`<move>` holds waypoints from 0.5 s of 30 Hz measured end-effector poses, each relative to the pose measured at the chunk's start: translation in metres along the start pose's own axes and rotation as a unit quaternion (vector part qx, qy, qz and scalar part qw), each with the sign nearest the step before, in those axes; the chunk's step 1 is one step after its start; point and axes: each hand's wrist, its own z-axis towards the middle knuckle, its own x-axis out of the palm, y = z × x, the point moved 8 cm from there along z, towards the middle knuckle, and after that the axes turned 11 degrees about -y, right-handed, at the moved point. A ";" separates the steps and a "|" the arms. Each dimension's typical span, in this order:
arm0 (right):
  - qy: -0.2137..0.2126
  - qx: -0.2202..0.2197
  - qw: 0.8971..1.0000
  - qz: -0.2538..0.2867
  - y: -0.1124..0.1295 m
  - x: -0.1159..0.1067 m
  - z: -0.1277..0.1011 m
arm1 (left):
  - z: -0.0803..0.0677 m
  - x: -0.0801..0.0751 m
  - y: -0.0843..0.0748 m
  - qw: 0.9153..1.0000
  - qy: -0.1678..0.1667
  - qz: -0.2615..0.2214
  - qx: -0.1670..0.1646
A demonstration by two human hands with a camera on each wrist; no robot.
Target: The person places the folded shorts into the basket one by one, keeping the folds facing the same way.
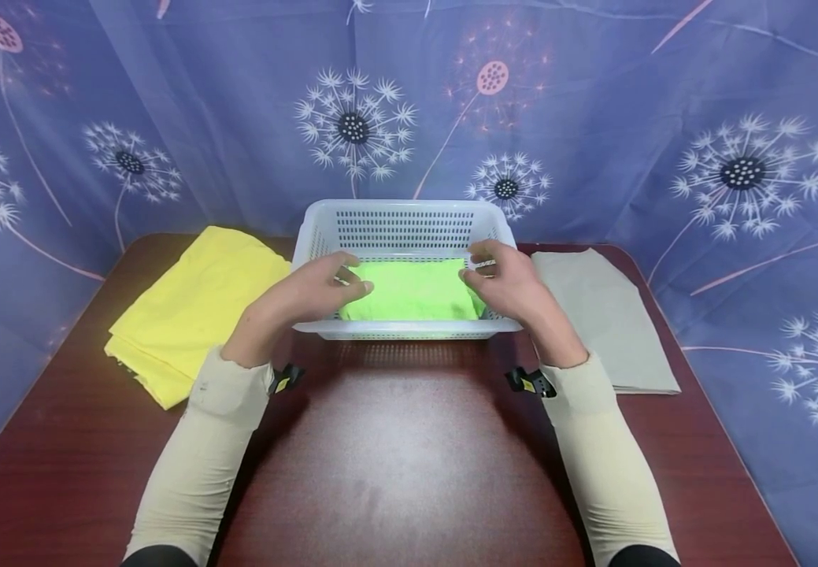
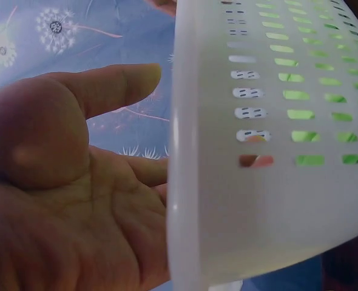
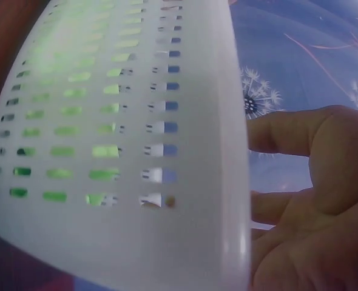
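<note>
A bright green folded cloth (image 1: pixel 412 291) lies inside a white perforated plastic basket (image 1: pixel 409 327) near the back of the table. My left hand (image 1: pixel 309 287) reaches over the basket's left end, its thumb above the cloth's left side. Over the right end is my right hand (image 1: pixel 511 283), thumb close to the cloth's right edge. Both hands have loosely spread fingers, and neither grips anything. In the left wrist view the left palm (image 2: pixel 70 200) faces up beside the basket wall (image 2: pixel 276 206); the right wrist view has the right hand's fingertips hidden behind the rim (image 3: pixel 230 182).
A yellow folded cloth (image 1: pixel 189 307) lies on the table left of the basket, and a grey folded cloth (image 1: pixel 603 323) to its right. The dark red-brown table (image 1: pixel 401 457) stands against a blue curtain (image 1: pixel 238 94) with a dandelion pattern.
</note>
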 end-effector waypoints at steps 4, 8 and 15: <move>-0.034 -0.030 0.999 0.009 0.002 -0.010 -0.002 | -0.002 -0.001 -0.002 1.000 -0.009 -0.003 0.009; -0.060 -0.049 0.997 0.020 0.004 -0.017 -0.004 | -0.004 -0.003 -0.003 1.000 -0.018 -0.002 0.017; -0.097 -0.086 0.991 0.026 0.005 -0.024 -0.008 | -0.007 -0.005 -0.003 0.999 -0.030 0.002 0.043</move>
